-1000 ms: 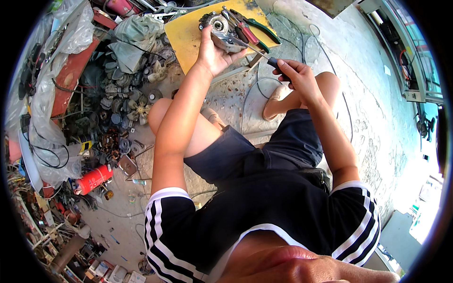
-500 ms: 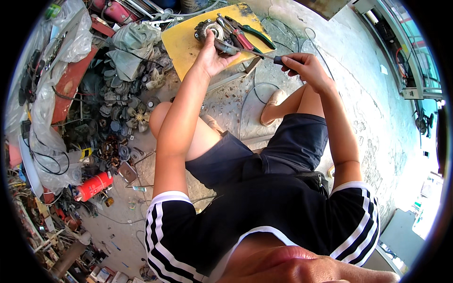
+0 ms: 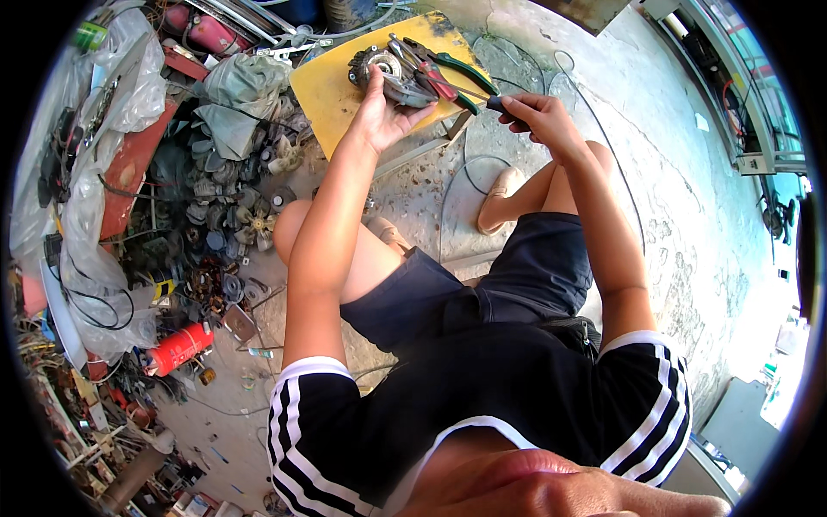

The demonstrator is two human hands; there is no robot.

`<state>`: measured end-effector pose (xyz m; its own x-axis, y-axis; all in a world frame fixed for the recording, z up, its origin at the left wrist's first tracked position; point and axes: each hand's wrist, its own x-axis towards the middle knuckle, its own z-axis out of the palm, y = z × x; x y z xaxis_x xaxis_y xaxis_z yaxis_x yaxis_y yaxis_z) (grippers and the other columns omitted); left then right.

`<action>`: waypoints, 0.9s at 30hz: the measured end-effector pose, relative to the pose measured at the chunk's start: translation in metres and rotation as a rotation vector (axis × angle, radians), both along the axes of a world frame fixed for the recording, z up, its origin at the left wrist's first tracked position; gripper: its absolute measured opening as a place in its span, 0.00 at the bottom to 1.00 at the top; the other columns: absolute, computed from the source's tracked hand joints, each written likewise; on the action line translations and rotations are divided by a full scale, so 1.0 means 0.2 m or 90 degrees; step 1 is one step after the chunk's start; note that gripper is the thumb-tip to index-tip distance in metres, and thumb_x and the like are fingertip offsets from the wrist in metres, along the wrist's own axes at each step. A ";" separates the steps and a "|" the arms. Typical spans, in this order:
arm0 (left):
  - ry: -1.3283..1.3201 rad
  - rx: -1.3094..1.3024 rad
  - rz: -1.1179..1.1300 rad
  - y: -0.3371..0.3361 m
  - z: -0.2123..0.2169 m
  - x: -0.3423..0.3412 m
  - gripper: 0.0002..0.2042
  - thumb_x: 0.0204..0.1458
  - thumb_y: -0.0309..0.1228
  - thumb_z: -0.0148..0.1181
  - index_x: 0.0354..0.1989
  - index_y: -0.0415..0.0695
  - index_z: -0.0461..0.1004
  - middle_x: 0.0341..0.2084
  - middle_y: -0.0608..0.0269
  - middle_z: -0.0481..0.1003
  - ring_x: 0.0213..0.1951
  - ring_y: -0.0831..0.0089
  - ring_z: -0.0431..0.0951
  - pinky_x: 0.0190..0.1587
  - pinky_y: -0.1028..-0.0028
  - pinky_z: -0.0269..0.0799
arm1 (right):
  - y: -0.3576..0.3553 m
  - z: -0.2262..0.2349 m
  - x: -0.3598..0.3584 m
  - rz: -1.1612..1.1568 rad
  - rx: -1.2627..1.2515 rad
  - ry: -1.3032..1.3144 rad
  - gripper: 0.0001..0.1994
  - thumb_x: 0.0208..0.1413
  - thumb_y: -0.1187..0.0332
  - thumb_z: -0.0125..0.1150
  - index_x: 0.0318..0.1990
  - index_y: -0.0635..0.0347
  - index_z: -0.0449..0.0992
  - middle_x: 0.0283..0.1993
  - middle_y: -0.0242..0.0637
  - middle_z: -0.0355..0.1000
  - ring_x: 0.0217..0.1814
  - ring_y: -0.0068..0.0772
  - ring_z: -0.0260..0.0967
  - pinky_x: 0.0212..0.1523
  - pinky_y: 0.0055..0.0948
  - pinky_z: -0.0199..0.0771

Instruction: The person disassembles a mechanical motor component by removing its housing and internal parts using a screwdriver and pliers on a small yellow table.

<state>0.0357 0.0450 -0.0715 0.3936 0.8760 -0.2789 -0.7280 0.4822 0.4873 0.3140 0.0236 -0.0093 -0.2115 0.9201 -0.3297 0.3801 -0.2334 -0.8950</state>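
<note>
My left hand [image 3: 379, 122] is closed around the near side of a round metal motor part [image 3: 403, 88], thumb on top and fingers underneath. The part is tilted up over a small yellow table [image 3: 327, 96]. In my right hand [image 3: 544, 122] is the dark handle of a screwdriver [image 3: 498, 104]. Its thin shaft points left toward the part; where the tip sits is too small to tell. Just beyond lie red-handled pliers [image 3: 442, 83] and a green-handled hand tool [image 3: 468, 67], partly overlapping other tools.
On the left, a heap of old motor parts [image 3: 250, 220], plastic sheeting [image 3: 95, 250] and a red cylinder [image 3: 181, 347] cover the floor. A thin cable [image 3: 594, 121] runs over the concrete at right. A metal-framed rack [image 3: 732, 95] stands far right.
My right hand and the screwdriver have moved a little left, closer to the motor part. My left hand still holds the part, and my right knee has shifted slightly.
</note>
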 end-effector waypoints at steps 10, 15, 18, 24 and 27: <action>-0.005 0.012 -0.006 -0.03 -0.04 -0.07 0.40 0.52 0.64 0.46 0.65 0.44 0.58 0.57 0.46 0.68 0.58 0.44 0.70 0.61 0.49 0.69 | -0.03 0.06 0.07 0.113 -0.039 0.017 0.17 0.55 0.58 0.67 0.48 0.55 0.80 0.34 0.22 0.77 0.33 0.11 0.68 0.26 0.13 0.56; 0.024 0.029 -0.011 -0.05 0.00 -0.05 0.41 0.52 0.64 0.46 0.65 0.44 0.57 0.58 0.45 0.67 0.59 0.43 0.68 0.62 0.49 0.68 | -0.03 0.02 0.02 0.072 -0.057 0.025 0.16 0.55 0.58 0.67 0.48 0.55 0.81 0.34 0.22 0.77 0.34 0.13 0.70 0.28 0.15 0.59; -0.014 0.016 -0.030 -0.02 -0.03 -0.06 0.40 0.53 0.64 0.46 0.66 0.45 0.56 0.60 0.46 0.66 0.60 0.44 0.68 0.62 0.49 0.68 | -0.02 -0.03 0.01 0.022 -0.059 0.058 0.16 0.55 0.59 0.67 0.47 0.54 0.81 0.34 0.23 0.77 0.34 0.13 0.71 0.28 0.15 0.59; 0.007 0.018 -0.013 -0.02 -0.02 -0.04 0.40 0.54 0.63 0.45 0.66 0.46 0.55 0.61 0.46 0.64 0.60 0.45 0.68 0.62 0.49 0.69 | -0.01 0.01 0.04 0.037 -0.058 0.031 0.16 0.57 0.59 0.65 0.50 0.55 0.80 0.34 0.21 0.77 0.33 0.10 0.68 0.26 0.13 0.55; 0.028 0.034 -0.013 -0.02 -0.02 -0.04 0.39 0.54 0.64 0.44 0.66 0.46 0.56 0.61 0.48 0.65 0.60 0.47 0.68 0.61 0.50 0.69 | 0.00 0.06 0.06 0.080 -0.097 0.008 0.15 0.58 0.59 0.64 0.49 0.55 0.80 0.33 0.21 0.77 0.32 0.09 0.68 0.25 0.12 0.55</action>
